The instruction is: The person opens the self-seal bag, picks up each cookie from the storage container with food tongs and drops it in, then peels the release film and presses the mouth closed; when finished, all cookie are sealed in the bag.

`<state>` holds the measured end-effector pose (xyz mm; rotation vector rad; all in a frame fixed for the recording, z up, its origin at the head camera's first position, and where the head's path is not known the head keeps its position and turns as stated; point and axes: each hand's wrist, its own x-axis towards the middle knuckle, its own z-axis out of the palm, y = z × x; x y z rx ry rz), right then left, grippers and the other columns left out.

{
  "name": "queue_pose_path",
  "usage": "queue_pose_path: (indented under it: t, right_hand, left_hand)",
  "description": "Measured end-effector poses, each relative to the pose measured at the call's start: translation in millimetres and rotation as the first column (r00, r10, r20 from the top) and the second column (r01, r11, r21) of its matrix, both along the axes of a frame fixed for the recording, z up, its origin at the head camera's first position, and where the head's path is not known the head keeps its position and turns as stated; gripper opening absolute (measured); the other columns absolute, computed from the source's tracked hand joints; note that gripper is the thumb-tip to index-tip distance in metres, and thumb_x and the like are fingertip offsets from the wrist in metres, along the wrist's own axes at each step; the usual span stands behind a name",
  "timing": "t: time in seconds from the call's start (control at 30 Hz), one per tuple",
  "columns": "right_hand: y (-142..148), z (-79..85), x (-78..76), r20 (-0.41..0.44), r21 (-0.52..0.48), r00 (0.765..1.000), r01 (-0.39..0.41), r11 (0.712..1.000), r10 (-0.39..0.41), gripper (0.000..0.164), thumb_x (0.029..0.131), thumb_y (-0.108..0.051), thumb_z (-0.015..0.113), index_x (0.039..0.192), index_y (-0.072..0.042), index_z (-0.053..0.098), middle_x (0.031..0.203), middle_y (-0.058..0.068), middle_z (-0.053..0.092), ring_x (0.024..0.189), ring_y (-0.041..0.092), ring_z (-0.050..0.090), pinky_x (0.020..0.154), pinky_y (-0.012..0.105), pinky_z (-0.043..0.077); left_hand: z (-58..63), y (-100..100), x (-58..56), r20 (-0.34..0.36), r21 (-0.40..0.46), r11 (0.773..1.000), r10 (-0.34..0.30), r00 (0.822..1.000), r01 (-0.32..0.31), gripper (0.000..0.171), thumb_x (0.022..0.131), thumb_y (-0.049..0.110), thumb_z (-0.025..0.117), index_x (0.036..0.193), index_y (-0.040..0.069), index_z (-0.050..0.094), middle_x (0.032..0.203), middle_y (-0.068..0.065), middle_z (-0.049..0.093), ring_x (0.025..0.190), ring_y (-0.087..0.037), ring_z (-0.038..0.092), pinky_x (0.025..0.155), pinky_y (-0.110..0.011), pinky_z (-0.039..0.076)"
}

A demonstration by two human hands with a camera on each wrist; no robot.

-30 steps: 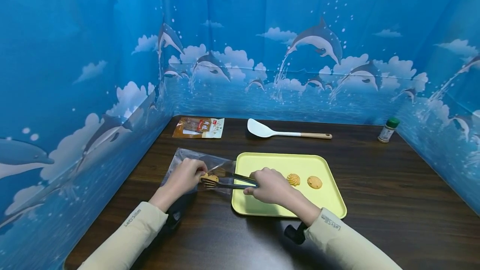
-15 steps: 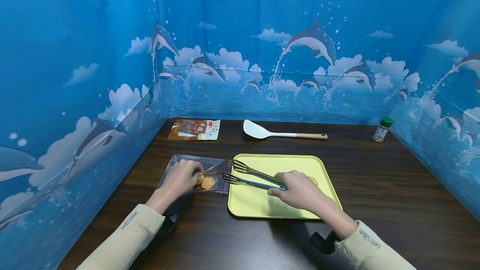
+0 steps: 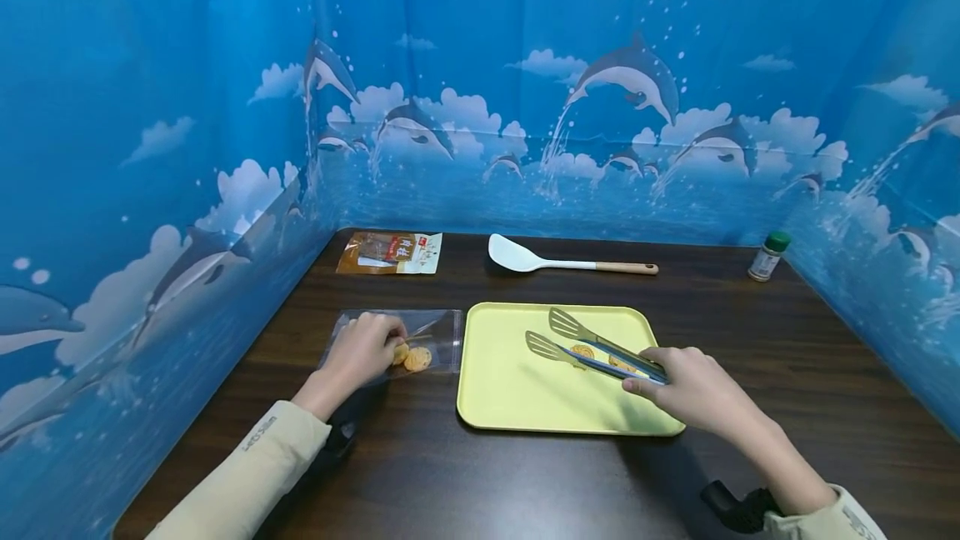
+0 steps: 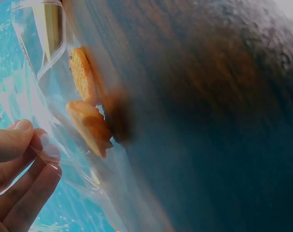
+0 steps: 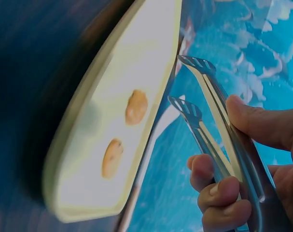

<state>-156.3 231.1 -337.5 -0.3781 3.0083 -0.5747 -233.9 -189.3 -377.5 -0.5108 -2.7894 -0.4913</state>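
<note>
My left hand (image 3: 363, 354) pinches the edge of a clear plastic bag (image 3: 447, 338) lying left of the tray. Inside the bag are two cookies, one round (image 3: 417, 359) and one partly behind my fingers (image 4: 24, 125). My right hand (image 3: 701, 390) grips metal tongs (image 5: 211, 101) with slotted ends. The tongs' arms are spread, with nothing between their tips, and hover above the yellow tray (image 3: 510, 402). Two cookies lie on that tray: a swirled one (image 5: 136, 107) and a round one (image 5: 112, 158). In the head view the tongs partly cover both.
A brown snack packet (image 3: 390, 252) lies at the back left. Behind the tray rests a white spatula (image 3: 517, 255) with a wooden handle. A small green-capped jar (image 3: 768, 257) stands at the back right. Blue dolphin-print curtains enclose the dark wooden table (image 3: 450, 482).
The tongs, earlier at the bag around a cookie, have spread and moved right over the tray in my right hand. A cookie now lies uncovered in the bag. My left hand stays put.
</note>
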Motion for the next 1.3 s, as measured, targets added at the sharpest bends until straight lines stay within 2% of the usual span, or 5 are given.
queue_pose_path:
  t: [0.27,0.4,0.53,0.93,1.3]
  right_hand:
    - [30,-5.2,6.8,0.048,0.004,0.996,0.079,0.997,-0.079,0.069,0.088,-0.047,0.068,0.127,0.009,0.058,0.067,-0.001,0.052,0.055,0.012,0.043,0.052,0.029,0.033]
    - [36,-9.7,8.1,0.064,0.016,0.995,0.070,0.997,-0.071,0.061,0.089,-0.042,0.069,0.124,0.007,0.060,0.065,-0.001,0.050,0.055,0.013,0.043,0.053,0.029,0.033]
    - [40,-13.6,6.7,0.065,0.036,0.998,0.026,0.999,-0.028,0.058,0.090,-0.039,0.068,0.124,0.008,0.060,0.076,-0.001,0.059,0.062,0.013,0.047,0.056,0.031,0.036]
    - [33,-21.9,8.5,-0.097,0.065,0.995,0.007,0.998,0.000,0.045,0.089,-0.034,0.070,0.114,0.004,0.067,0.070,-0.006,0.060,0.055,0.008,0.044,0.051,0.027,0.032]
    - [24,-21.9,11.6,-0.099,0.029,0.995,-0.001,1.000,0.004,0.042,0.090,-0.034,0.069,0.114,0.001,0.068,0.067,-0.007,0.056,0.054,0.007,0.043,0.053,0.026,0.034]
  left_hand:
    - [8.4,6,-4.5,0.010,-0.017,1.000,-0.002,1.000,0.002,0.015,0.087,-0.004,0.062,0.086,0.004,0.075,0.083,-0.008,0.071,0.062,-0.014,0.056,0.062,-0.036,0.052]
    - [10.1,5,-2.5,0.006,-0.016,1.000,-0.016,1.000,0.016,0.015,0.087,-0.003,0.063,0.087,0.004,0.075,0.084,-0.008,0.072,0.065,-0.016,0.060,0.064,-0.037,0.054]
    - [9.4,2,-2.7,-0.009,-0.025,0.999,-0.043,0.999,0.043,0.015,0.088,-0.003,0.063,0.088,0.005,0.076,0.085,-0.009,0.073,0.069,-0.019,0.066,0.065,-0.039,0.055]
    - [7.1,-6,-0.8,-0.016,-0.043,0.999,-0.033,0.999,0.033,0.012,0.090,0.001,0.064,0.089,0.005,0.075,0.084,-0.008,0.073,0.069,-0.018,0.065,0.067,-0.039,0.055]
    - [3.1,-6,-1.9,-0.013,-0.025,0.999,-0.045,0.999,0.045,0.013,0.090,0.000,0.064,0.088,0.006,0.075,0.084,-0.008,0.073,0.068,-0.017,0.066,0.067,-0.041,0.055]
